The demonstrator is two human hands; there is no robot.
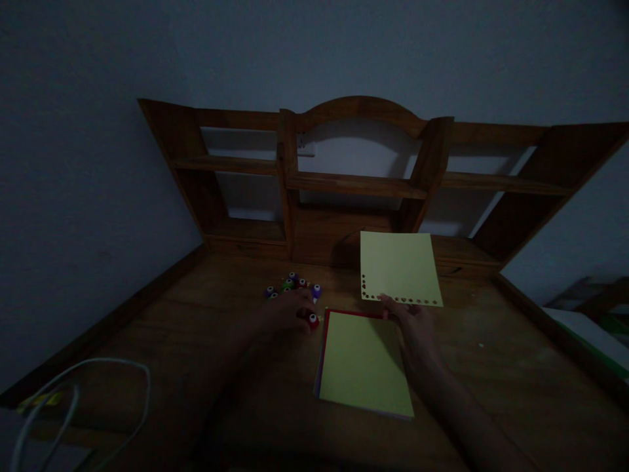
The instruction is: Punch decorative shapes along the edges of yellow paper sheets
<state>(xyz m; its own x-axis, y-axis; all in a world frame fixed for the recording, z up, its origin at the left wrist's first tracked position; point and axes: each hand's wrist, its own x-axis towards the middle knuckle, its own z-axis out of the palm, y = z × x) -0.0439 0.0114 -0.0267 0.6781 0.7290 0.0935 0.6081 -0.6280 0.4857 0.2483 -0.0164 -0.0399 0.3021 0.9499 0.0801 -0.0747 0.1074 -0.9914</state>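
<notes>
My right hand (409, 321) pinches the lower edge of a yellow sheet of paper (399, 262), held up above the desk. Small punched shapes run along the sheet's bottom edge and up the lower part of its left edge. On the left, the fingers of my left hand (295, 307) close around a small red craft punch (313, 320) with a white, eye-like top. Several more punches lie just beyond that hand, among them a purple punch (316, 290) and a green punch (288, 284). Between my hands lies a stack of coloured paper (364, 364), yellow on top.
A wooden shelf unit (356, 185) stands along the back of the wooden desk (265, 387). White cables (147, 373) loop at the lower left. Beyond the desk's right edge is a white and green item (580, 331). The room is dim.
</notes>
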